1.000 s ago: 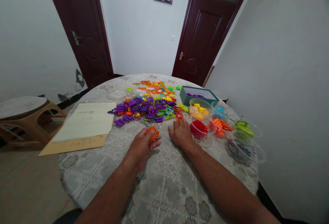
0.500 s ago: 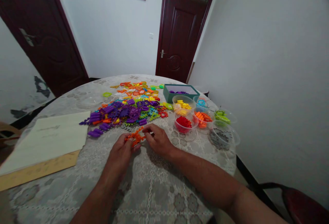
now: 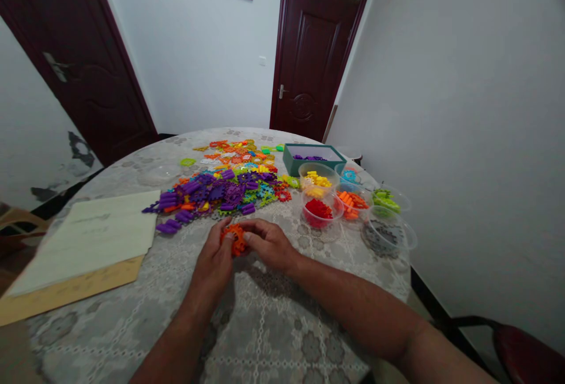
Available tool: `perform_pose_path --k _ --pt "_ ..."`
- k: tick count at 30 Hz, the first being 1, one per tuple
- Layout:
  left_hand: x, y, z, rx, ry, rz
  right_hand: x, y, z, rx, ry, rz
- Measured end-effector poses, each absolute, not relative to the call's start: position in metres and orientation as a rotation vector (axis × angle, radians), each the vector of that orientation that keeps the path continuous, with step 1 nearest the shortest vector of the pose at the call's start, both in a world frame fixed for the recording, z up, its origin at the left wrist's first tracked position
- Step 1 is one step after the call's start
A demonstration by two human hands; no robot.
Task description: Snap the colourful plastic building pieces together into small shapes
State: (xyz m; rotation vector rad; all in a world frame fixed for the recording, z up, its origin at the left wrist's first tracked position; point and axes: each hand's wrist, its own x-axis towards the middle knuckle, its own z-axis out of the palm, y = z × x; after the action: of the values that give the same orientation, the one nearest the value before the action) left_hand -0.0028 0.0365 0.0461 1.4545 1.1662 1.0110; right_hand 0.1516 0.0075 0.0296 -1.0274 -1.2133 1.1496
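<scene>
Grip's snug: left hand (image 3: 216,257) curls its fingers round the orange cluster (image 3: 235,238), and right hand (image 3: 267,246) pinches it from the other side, low over the surface (image 3: 282,325), just in front of the purple pile (image 3: 212,191). The risk, as I judge it: an uneven squeeze could pop a piece loose and send it skidding toward the red bowl (image 3: 318,212). The cluster looks small, bright and toothed, seemingly several interlocked plastic pieces, half hidden by fingers

head cam | looks forward-down, from above | near table (image 3: 282,319) | doors beyond
</scene>
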Motion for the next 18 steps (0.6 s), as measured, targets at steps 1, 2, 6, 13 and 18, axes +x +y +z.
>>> perform_pose_path --k 1,2,6,13,18 --pt "-0.002 0.036 0.046 1.472 1.124 0.995 0.152 0.008 0.031 -1.028 -1.204 1.162" --pt "-0.001 0.036 0.047 1.491 1.078 0.987 0.153 0.008 0.034 -1.035 -1.206 1.162" --pt "0.004 0.029 0.050 1.619 0.950 0.965 0.170 0.001 0.056 -1.163 -1.381 0.978" --pt "0.016 0.021 0.026 1.990 0.981 1.010 0.272 -0.034 0.122 -1.591 -1.662 0.319" --pt "0.022 0.030 0.002 2.269 0.964 1.023 0.370 -0.039 0.151 -2.096 -1.627 -0.228"
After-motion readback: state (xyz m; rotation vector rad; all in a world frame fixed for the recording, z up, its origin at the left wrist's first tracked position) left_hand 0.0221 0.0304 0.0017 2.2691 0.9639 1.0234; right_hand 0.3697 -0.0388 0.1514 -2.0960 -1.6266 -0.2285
